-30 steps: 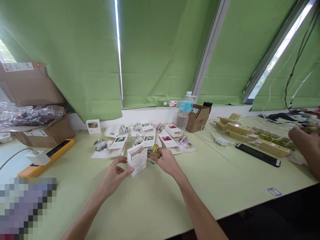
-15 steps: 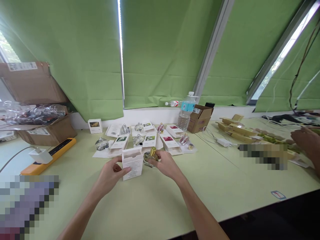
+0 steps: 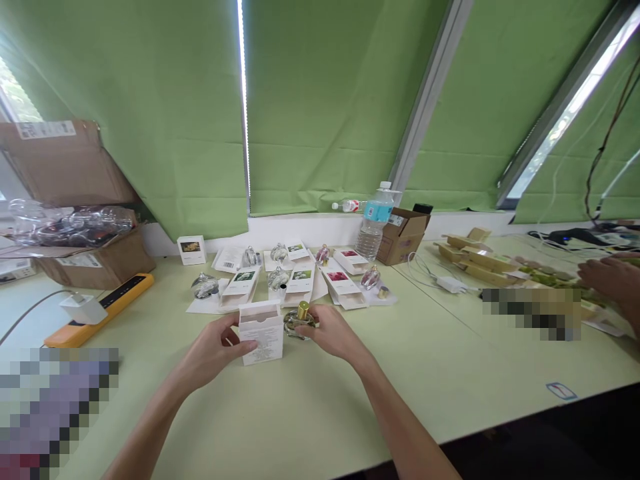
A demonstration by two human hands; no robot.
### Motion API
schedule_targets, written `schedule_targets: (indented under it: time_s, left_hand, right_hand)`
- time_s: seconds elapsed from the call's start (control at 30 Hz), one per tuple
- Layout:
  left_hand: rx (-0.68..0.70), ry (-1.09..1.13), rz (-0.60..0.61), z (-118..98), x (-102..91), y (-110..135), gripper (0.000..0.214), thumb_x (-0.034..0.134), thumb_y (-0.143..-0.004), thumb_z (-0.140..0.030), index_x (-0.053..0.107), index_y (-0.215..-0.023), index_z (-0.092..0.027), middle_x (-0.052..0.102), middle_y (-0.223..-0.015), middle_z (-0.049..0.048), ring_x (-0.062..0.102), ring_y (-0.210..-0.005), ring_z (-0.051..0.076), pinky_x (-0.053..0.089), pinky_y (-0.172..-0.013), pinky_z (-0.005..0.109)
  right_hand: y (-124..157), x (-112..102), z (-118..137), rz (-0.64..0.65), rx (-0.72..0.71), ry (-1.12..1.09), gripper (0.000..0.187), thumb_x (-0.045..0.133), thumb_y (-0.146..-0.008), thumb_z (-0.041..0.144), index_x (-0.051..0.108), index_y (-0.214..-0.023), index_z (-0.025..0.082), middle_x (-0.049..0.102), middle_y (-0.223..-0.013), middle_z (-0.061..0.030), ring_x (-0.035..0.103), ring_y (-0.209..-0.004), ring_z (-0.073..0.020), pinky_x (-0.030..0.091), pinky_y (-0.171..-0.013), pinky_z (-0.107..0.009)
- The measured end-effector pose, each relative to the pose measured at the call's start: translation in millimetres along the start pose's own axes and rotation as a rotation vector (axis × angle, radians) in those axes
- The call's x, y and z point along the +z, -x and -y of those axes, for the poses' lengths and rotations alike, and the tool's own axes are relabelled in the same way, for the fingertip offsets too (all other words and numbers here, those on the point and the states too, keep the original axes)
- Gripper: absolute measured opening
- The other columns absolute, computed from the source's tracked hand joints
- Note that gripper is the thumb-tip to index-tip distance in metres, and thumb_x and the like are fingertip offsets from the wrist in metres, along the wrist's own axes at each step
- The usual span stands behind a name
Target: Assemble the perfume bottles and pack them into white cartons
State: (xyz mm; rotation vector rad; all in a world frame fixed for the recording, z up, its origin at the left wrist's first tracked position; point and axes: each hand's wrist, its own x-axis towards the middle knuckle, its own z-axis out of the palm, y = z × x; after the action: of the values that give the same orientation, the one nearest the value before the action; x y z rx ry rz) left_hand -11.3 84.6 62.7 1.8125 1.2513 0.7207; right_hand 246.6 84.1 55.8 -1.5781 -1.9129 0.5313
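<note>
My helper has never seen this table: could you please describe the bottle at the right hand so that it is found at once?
On the pale green table, the left hand holds a white box upright. Just right of the box, the right hand holds the bottle. Its tall gold cap sets it apart from the small bottles behind.

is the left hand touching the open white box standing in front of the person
Touching. The head view shows the left hand at the side of the open white box, with the thumb lying across its printed front.
</note>
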Motion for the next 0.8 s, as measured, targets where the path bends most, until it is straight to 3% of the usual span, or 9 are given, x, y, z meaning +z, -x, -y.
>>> schedule_targets:
  time_s: [0.33, 0.63, 0.8]
  left_hand:
    - [-0.003, -0.006, -0.034, -4.7, -0.4, 1.8, 0.040, 0.065, -0.072, -0.049, 0.065, -0.103, -0.024, 0.064, -0.071, 0.0003, 0.053, -0.058, 0.016, 0.037, -0.049, 0.026]
    - [0.011, -0.056, -0.033, -2.5, -0.1, 3.0, 0.041, 0.064, -0.073, -0.053, 0.062, -0.102, -0.024, 0.062, -0.076, -0.0002, 0.054, -0.059, 0.015, 0.039, -0.050, 0.025]
    - [0.079, -0.112, -0.191, 3.6, 1.3, 2.9, 0.054, 0.064, -0.074, -0.054, 0.053, -0.119, -0.026, 0.061, -0.092, 0.0029, 0.061, -0.073, 0.018, 0.050, -0.064, 0.032]
  right_hand:
    - [1.5, 3.8, -2.7, 0.099, -0.043, 0.016, 0.020, 0.062, -0.072, 0.029, 0.051, -0.060, 0.018, 0.053, -0.060, 0.0030, 0.042, -0.055, -0.0116, 0.024, -0.049, -0.023]
    - [2.6, 0.8, -0.7, 0.149, -0.043, -0.079, 0.009, 0.064, -0.072, 0.025, 0.061, -0.070, 0.017, 0.059, -0.067, 0.0006, 0.049, -0.061, -0.0137, 0.033, -0.055, -0.023]
    - [3.0, -3.7, 1.6, 0.190, -0.043, -0.156, 0.015, 0.066, -0.072, 0.027, 0.066, -0.084, 0.017, 0.062, -0.075, -0.0009, 0.052, -0.066, -0.0152, 0.037, -0.059, -0.024]
